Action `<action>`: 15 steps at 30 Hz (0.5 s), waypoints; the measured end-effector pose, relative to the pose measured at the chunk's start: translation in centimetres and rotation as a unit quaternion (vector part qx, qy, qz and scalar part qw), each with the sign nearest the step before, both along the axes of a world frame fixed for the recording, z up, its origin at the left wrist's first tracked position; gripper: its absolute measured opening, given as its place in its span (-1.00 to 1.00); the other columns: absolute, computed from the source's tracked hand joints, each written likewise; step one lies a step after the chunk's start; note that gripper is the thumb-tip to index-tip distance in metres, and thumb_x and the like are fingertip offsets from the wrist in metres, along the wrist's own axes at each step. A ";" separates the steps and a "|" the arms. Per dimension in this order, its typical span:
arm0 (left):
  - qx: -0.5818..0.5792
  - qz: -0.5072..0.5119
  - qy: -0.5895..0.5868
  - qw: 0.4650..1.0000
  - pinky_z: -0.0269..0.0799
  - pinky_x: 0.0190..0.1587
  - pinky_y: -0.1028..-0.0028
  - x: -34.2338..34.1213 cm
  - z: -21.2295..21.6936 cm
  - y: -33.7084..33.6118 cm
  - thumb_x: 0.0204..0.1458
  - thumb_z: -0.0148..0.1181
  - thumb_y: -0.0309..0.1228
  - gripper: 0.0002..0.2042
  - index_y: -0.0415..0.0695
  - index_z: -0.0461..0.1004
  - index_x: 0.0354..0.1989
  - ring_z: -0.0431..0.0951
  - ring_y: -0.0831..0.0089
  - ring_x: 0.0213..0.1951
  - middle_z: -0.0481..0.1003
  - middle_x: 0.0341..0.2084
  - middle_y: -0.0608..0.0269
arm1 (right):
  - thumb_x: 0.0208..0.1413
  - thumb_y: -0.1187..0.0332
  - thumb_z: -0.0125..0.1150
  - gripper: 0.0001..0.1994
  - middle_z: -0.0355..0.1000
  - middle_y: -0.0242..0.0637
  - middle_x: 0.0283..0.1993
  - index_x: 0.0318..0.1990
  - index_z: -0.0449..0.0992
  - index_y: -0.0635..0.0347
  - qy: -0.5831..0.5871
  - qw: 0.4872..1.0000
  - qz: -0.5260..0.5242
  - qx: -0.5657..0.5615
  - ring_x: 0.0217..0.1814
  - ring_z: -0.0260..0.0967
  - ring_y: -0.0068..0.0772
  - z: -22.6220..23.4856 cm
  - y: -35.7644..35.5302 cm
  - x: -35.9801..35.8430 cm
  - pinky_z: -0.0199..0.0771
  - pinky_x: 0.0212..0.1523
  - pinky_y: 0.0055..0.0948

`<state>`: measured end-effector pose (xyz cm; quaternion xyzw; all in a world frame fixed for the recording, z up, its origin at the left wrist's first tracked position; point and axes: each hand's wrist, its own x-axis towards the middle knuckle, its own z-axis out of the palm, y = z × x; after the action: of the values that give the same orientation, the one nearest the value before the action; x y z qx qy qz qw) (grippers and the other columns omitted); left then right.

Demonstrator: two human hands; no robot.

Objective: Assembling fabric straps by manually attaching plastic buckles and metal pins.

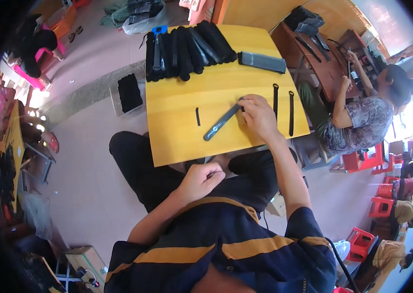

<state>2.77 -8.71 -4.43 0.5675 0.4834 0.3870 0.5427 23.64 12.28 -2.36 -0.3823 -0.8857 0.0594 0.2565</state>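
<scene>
My right hand [260, 117] is over the right half of the yellow table, its fingers closed on the upper end of a flat dark strap [223, 122]. The strap slants down to the left across the tabletop and carries a small pale emblem near its lower end. Above my lap, just off the table's near edge, my left hand [201, 181] is loosely curled, with nothing visible in it. A short black strip [197, 117] lies left of the strap. Two narrow black straps with looped ends, one [276, 100] and another [291, 113], lie right of my right hand.
Bundled black straps [187, 51] cover the yellow table's [172, 141] far left, beside a dark packed stack [262, 62]. A bin with black pieces [129, 93] stands on the floor at left. A co-worker [362, 110] sits at a brown table [314, 53] on the right.
</scene>
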 end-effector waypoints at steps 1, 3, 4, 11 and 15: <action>-0.006 0.001 0.002 1.000 0.38 -0.45 0.40 0.0 0.1 -0.1 0.21 0.23 -0.36 -0.82 -0.23 0.57 -0.33 0.45 0.46 -0.58 0.49 -0.62 0.14 | -0.03 0.50 0.35 -0.70 0.53 -0.23 0.03 -0.08 0.63 0.10 -0.010 0.998 0.057 0.000 0.17 0.43 -0.03 0.1 -0.2 -1.0 0.45 0.18 -0.14; 0.023 0.002 0.025 0.999 0.38 -0.45 0.41 -0.2 0.4 -0.1 0.20 0.25 -0.36 -0.83 -0.23 0.57 -0.33 0.45 0.47 -0.58 0.48 -0.63 0.14 | -0.05 0.49 0.37 -0.68 0.54 -0.25 0.04 -0.06 0.64 0.08 -0.028 0.995 0.096 -0.015 0.18 0.42 -0.04 -0.6 -0.2 -2.1 0.42 0.21 -0.14; 0.030 0.004 0.031 0.999 0.38 -0.45 0.41 -0.4 0.5 -0.3 0.20 0.25 -0.37 -0.83 -0.24 0.57 -0.33 0.46 0.48 -0.57 0.49 -0.62 0.15 | -0.07 0.48 0.39 -0.65 0.54 -0.28 0.05 -0.05 0.65 0.05 -0.049 0.990 0.133 -0.024 0.20 0.41 -0.06 -0.9 -0.1 -2.5 0.39 0.24 -0.14; 0.029 0.017 0.009 0.999 0.24 -0.49 0.52 -0.7 0.2 -0.8 0.25 0.22 -0.43 -0.84 -0.23 0.51 -0.36 0.29 0.69 -0.56 0.34 -0.66 0.42 | 0.04 0.40 0.35 -0.75 0.56 -0.34 0.01 -0.08 0.66 0.00 -0.097 0.975 0.176 -0.092 0.17 0.44 -0.22 -0.5 1.3 -3.3 0.34 0.22 -0.15; 0.032 0.022 0.009 0.999 0.29 -0.48 0.49 -1.0 0.3 -0.8 0.23 0.23 -0.43 -0.85 -0.24 0.53 -0.36 0.34 0.63 -0.56 0.40 -0.64 0.33 | 0.15 0.38 0.28 -0.79 0.59 -0.22 -0.07 -0.06 0.62 0.10 -0.098 0.977 0.169 -0.085 0.08 0.49 -0.12 1.0 2.0 -3.3 0.36 0.19 -0.09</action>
<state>1.78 -9.54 -4.12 0.5774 0.4879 0.4094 0.5109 20.35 14.29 -1.36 -0.2513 -0.9501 0.1391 0.1215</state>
